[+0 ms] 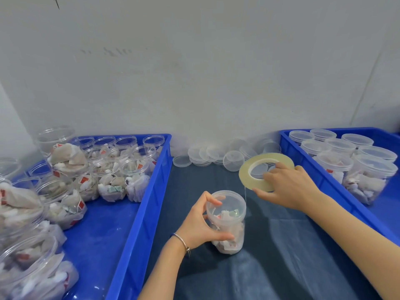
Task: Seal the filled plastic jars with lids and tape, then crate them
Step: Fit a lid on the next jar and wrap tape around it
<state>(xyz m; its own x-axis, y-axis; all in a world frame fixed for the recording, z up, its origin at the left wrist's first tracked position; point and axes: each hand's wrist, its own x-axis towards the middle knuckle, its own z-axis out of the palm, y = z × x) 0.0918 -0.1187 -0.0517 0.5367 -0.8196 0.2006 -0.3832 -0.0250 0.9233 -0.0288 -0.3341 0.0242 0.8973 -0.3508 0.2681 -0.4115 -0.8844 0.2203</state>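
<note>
Your left hand [199, 221] covers the near-left side of the jar [227, 221]; its lid seam there is hidden. The tape strand [245, 198] from the roll [255, 169] is hair-thin, so where it sticks to the jar can't be told. Your right hand [287, 185] hides the roll's right rim. The left crate [138, 213] and the right crate [337, 187] are both cut by the picture's edges; the open jars [32, 245] at lower left blur. The loose lids [207, 155] by the wall overlap, count unclear.
</note>
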